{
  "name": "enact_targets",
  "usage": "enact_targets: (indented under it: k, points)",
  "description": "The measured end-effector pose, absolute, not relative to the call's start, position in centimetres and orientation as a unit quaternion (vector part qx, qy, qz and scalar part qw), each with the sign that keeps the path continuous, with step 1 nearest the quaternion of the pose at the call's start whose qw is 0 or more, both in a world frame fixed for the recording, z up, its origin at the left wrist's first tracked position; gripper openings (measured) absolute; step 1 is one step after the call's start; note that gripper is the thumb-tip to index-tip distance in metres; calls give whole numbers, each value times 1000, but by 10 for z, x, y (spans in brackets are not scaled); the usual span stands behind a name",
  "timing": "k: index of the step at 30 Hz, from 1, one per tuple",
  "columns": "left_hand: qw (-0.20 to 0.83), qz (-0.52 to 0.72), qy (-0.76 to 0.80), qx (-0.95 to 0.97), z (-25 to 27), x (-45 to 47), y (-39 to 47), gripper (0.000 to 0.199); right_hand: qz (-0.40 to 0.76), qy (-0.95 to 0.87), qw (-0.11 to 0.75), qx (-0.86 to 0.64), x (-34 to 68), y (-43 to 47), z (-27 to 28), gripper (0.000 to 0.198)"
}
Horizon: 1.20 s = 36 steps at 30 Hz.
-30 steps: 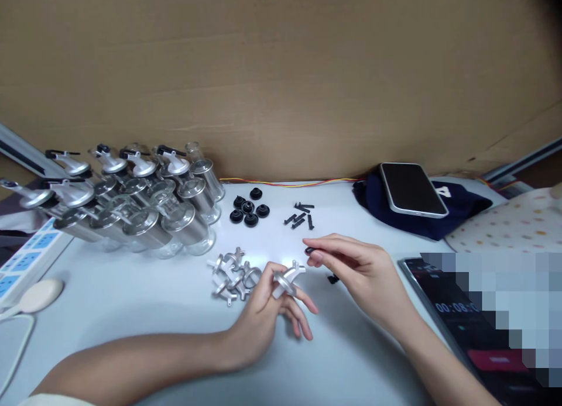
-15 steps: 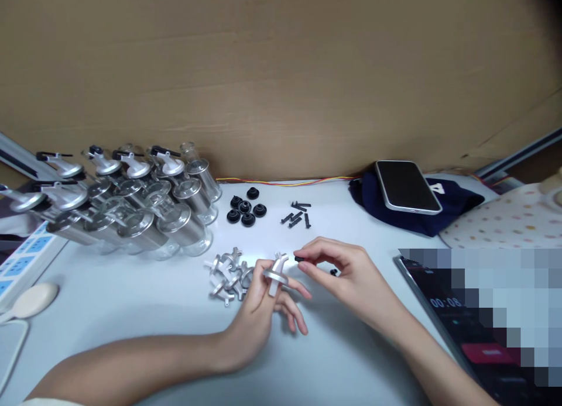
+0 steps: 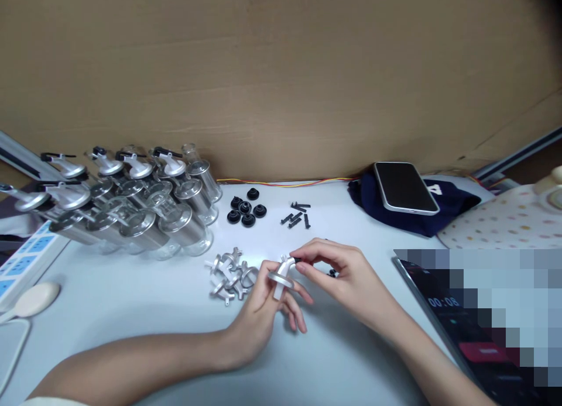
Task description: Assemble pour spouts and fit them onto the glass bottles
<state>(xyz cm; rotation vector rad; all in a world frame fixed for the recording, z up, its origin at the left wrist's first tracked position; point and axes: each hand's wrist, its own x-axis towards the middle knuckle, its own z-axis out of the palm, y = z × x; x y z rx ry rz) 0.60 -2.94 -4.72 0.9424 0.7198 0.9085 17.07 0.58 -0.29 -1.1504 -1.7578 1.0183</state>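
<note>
My left hand (image 3: 263, 312) grips a silver pour spout (image 3: 281, 279) between thumb and index finger, the other fingers loosely spread. Its flat round collar is tilted, and the narrow neck points up and right. Between the thumb and fingertips of my right hand (image 3: 336, 265) is a small black tip (image 3: 297, 260), which meets the end of the spout's neck. Whether it is pushed on, I cannot tell. Just left of my left hand lies a pile of similar silver spouts (image 3: 228, 274). A few small black pieces (image 3: 332, 273) are partly hidden behind my right hand.
Glass bottles with metal sleeves (image 3: 182, 222) crowd the left, several topped with spouts. Black ribbed stoppers (image 3: 244, 208) and thin black levers (image 3: 296, 220) lie at the back. A phone (image 3: 406, 186) rests on a dark blue cloth (image 3: 456, 204). A tablet (image 3: 461, 330) lies right; a power strip (image 3: 21, 262) left.
The black tip in my right hand has come to the end of the spout's neck, closing the gap between them. My left hand has tilted the spout slightly to the right.
</note>
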Motion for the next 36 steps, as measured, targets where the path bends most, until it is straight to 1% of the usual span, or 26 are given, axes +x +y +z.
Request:
enact_targets:
  k: [7,13,17,23,28,33,36]
  points:
    - [738,411,320,429,-48,5,-28,45,404,-693,397,-445,172,6,-4,13]
    - [742,408,324,422,-47,5,-27,41,412,-684,415,-437,174,8,-3,10]
    - [742,406,329,420,-45,5,-27,42,418,-687,421,-420,176,9,-2,11]
    - [746,396,334,419,-44,5,-26,43,429,-690,409,-415,179,8,-1,15]
    - [742,390,335,431,-44,6,-26,47,430,-693,392,-425,179,8,4,12]
    - [745,383,340,427,-46,5,-26,42,424,-705,365,-436,180,7,7,13]
    - [764,406,303,400,-50,2,-26,42,417,-708,363,-439,182,7,7,13]
